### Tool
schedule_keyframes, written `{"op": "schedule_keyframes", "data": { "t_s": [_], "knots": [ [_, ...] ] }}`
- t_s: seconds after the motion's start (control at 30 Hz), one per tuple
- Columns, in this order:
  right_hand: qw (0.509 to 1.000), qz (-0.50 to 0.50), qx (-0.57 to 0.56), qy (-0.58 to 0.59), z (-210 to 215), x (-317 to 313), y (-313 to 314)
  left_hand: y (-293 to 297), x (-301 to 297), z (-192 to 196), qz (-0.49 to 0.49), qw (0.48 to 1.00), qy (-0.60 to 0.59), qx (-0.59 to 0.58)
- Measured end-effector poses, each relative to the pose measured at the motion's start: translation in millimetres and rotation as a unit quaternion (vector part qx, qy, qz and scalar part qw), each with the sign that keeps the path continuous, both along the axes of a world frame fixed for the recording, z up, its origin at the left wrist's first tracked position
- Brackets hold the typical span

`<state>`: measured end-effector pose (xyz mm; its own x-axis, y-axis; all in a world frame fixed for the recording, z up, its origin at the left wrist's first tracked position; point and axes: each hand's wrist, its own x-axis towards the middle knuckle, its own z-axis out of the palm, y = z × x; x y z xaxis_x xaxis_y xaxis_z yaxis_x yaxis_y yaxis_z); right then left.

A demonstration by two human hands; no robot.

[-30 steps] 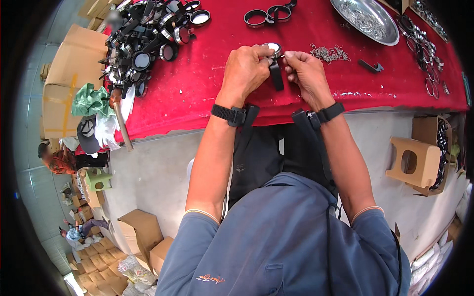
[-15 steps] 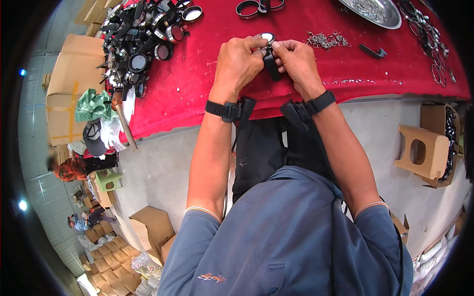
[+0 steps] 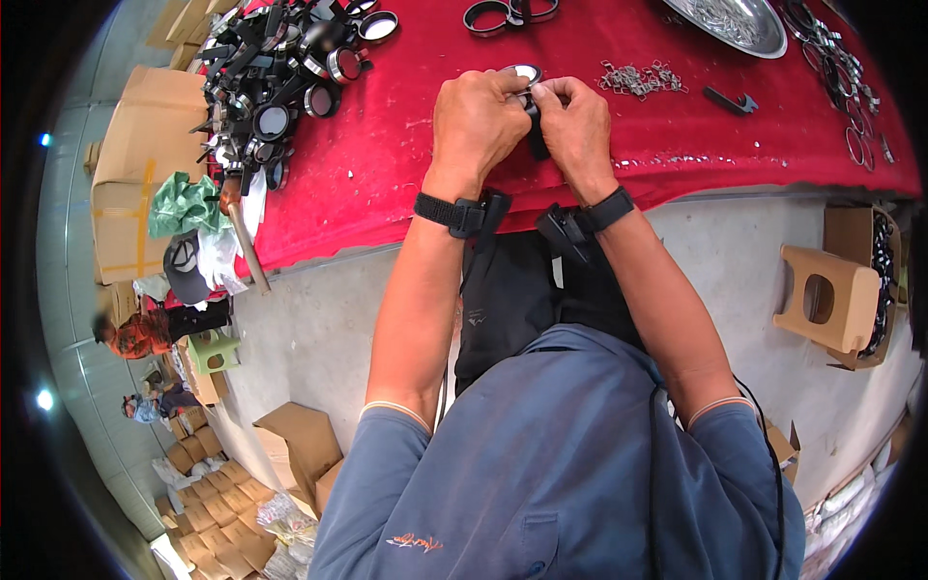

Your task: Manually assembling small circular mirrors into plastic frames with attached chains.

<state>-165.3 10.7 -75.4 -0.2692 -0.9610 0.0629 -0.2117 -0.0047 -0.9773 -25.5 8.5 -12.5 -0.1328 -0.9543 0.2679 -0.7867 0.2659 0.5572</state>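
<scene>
Close together over the red-covered table, both my hands work on a round metal-rimmed piece with a pale face and a black handle. My left hand is closed round its left side, with the fingers at the rim. From the right, the thumb and fingers of my right hand pinch at the joint between rim and handle. Whatever small part is under the fingertips is hidden. The black handle points down toward me between the hands. To the right of my right hand lies a heap of small wire clips.
A large pile of similar black-handled pieces covers the table's left. At the right are a loose black handle, a metal bowl of small parts and metal rings. A hammer overhangs the front edge beside a cardboard box.
My hands have drawn slightly closer together, with the right wrist shifting left and the left wrist right. The round piece stays in nearly the same place.
</scene>
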Motion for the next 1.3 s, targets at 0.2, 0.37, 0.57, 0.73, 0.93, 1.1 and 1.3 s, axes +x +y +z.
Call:
{"op": "schedule_keyframes", "data": {
  "t_s": [0.2,0.37,0.57,0.73,0.93,1.1,1.3],
  "knots": [
    [0.995,0.081,0.050,-0.016,-20,-22,-17,1,-2,-5,-0.025,0.997,0.020,-0.072],
    [0.986,0.115,0.008,-0.117,-36,-27,-12,3,-6,-24,0.034,0.998,0.013,-0.060],
    [0.994,0.099,0.009,-0.046,-36,-34,2,10,-13,-29,0.075,0.994,0.074,-0.026],
    [0.989,0.094,-0.114,0.014,-32,-21,10,4,-8,-37,0.071,0.984,0.156,-0.049],
    [0.951,0.111,-0.211,0.197,-37,-23,12,3,-12,-39,0.068,0.988,0.120,-0.068],
    [0.941,0.141,-0.238,0.196,-46,-28,10,2,-12,-43,0.069,0.986,0.137,-0.062],
    [0.934,0.157,-0.233,0.219,-44,-30,7,-2,-14,-44,0.071,0.987,0.111,-0.092]
  ]
}}
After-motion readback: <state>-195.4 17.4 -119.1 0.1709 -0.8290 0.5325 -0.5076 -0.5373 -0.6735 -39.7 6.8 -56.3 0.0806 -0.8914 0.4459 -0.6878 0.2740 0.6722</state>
